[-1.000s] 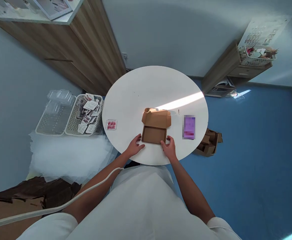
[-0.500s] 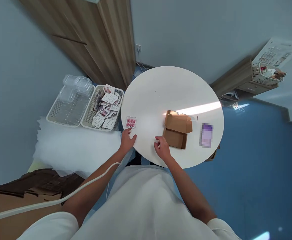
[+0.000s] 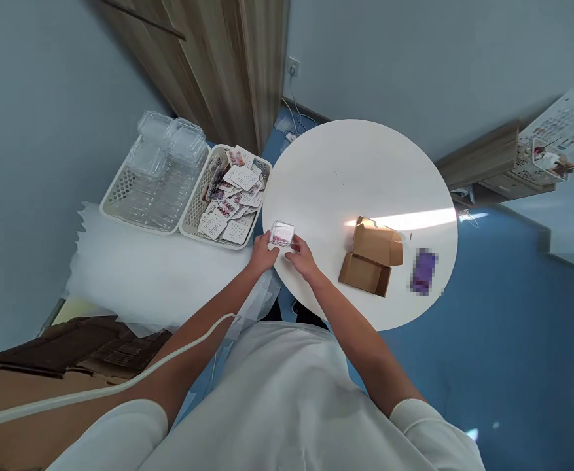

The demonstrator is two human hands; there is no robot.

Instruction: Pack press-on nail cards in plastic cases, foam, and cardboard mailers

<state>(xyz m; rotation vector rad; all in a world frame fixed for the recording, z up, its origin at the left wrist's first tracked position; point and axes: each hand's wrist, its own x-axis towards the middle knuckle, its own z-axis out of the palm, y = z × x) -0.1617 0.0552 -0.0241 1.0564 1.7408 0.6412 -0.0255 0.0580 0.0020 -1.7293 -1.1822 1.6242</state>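
At the left edge of the round white table (image 3: 326,163), a small clear plastic box (image 3: 282,233) with pink pieces inside is between my two hands. My left hand (image 3: 264,254) is closed on its left side, thumb at the near edge. On the opposite side, the fingers and thumb of my right hand (image 3: 303,258) pinch the near right corner. An open brown cardboard box (image 3: 365,273) lies to the right, lid folded back, apart from both hands.
Left of the table stand a white basket of printed cards (image 3: 240,178) and another holding stacked clear plastic boxes (image 3: 156,190). White sheets (image 3: 134,275) lie in front of them. A blurred purple object (image 3: 423,271) is at the table's right. A white cable (image 3: 169,356) crosses my left arm.
My right hand has moved left from beside the cardboard box to the small plastic box. Both hands have taken hold of it. The view has shifted, so the table appears farther right.
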